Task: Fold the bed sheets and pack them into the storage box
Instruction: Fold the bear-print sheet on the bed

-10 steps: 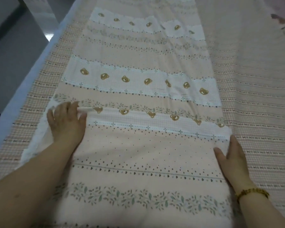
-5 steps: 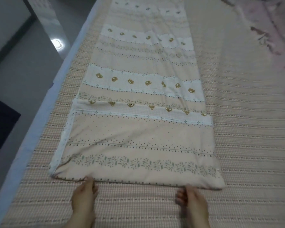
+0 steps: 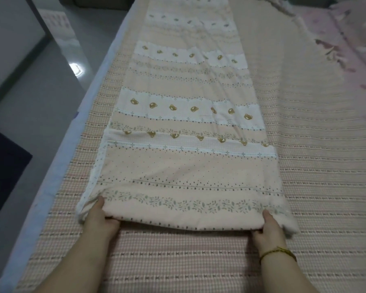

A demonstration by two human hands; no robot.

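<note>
Peach cotton, soft and a little rumpled: the bed sheet [image 3: 188, 172] is folded into one long narrow strip that runs from the near end of the bed away to the far end. Its near end is doubled back over itself, so a thick rounded fold faces me. White bands cross the peach, printed with small brown bear faces. Between them run rows of dark dots and grey-green leaf sprigs. The nearest whole white band shows seven bears; the farthest bands are too blurred to count.

I count one sheet, two hands and one bracelet.

At the near left corner of the fold the left hand [image 3: 99, 218] grips the cloth. Its thumb [image 3: 99, 203] lies on top and its fingers are tucked under the fold, out of sight. The right hand [image 3: 268, 229] holds the near right corner the same way, thumb [image 3: 267, 215] on top and fingers curled beneath. How far the hidden fingers spread I cannot tell. A thin gold-coloured bracelet [image 3: 277, 251] circles the right wrist.

Under the sheet lies a woven mat [image 3: 325, 166] in pink and beige stripes, covering the bed. Crumpled pink floral bedding [image 3: 351, 49] sits at the far right. Off the bed's left edge is a glossy grey floor [image 3: 40, 92] with a dark object [image 3: 4, 166] near the left edge.
</note>
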